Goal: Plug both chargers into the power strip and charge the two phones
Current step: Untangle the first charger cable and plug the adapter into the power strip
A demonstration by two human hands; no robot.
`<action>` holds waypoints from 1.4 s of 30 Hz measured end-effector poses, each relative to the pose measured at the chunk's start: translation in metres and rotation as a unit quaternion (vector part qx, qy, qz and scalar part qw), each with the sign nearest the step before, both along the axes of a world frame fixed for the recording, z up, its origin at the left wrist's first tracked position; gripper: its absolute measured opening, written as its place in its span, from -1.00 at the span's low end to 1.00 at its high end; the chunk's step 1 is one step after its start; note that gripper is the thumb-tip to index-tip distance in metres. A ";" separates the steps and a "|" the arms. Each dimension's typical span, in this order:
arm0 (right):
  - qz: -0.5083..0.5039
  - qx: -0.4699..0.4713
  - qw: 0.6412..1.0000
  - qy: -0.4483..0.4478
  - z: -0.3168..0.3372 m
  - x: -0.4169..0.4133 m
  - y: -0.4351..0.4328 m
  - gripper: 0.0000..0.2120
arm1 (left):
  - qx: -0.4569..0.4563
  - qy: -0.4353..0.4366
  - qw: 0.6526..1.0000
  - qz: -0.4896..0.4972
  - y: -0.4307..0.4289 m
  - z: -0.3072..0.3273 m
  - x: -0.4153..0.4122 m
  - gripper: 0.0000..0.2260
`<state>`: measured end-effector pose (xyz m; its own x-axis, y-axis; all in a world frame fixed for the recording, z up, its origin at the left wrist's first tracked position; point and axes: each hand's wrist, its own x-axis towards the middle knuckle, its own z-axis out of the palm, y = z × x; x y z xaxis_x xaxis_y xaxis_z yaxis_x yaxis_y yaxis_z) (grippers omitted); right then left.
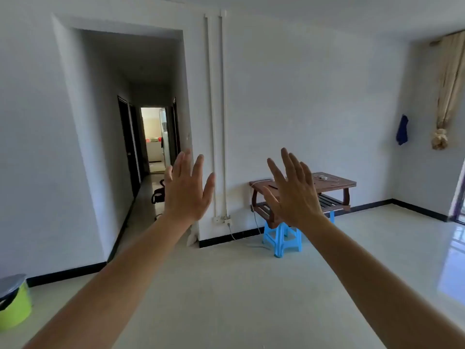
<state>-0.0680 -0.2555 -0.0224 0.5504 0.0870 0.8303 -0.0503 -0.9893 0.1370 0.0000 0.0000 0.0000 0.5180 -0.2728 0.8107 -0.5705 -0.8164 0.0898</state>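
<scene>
Both my arms are stretched out in front of me, well away from the table. My left hand point(186, 187) is raised with fingers spread and holds nothing. My right hand point(295, 191) is also raised, fingers apart and empty, and it hides the left part of a low brown wooden table point(334, 185) across the room. On the tabletop lie a small white charger point(322, 177) and a thin white cable point(333, 182). Another white cable point(253, 210) hangs from the table's left end toward the floor. No phones or power strip can be made out.
A blue plastic stool point(281, 238) stands under the table's front. A wall socket point(222, 219) with a plugged cord sits low on the white wall. A dark hallway point(151, 137) opens on the left. A green bin point(13, 302) stands at the far left. A curtain point(449, 91) hangs at right.
</scene>
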 end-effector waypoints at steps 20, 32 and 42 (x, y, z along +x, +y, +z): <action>-0.083 0.083 0.988 0.096 -0.045 0.234 -0.288 -0.32 | 0.071 0.014 0.995 -0.066 -0.297 -0.022 0.271 -0.41; -0.188 0.075 0.971 0.131 -0.075 0.391 -0.484 -0.33 | 0.093 0.090 0.981 -0.142 -0.524 -0.064 0.493 -0.35; -0.242 0.117 0.947 0.173 -0.133 0.484 -0.718 -0.28 | 0.197 0.117 0.960 -0.159 -0.771 -0.129 0.622 -0.33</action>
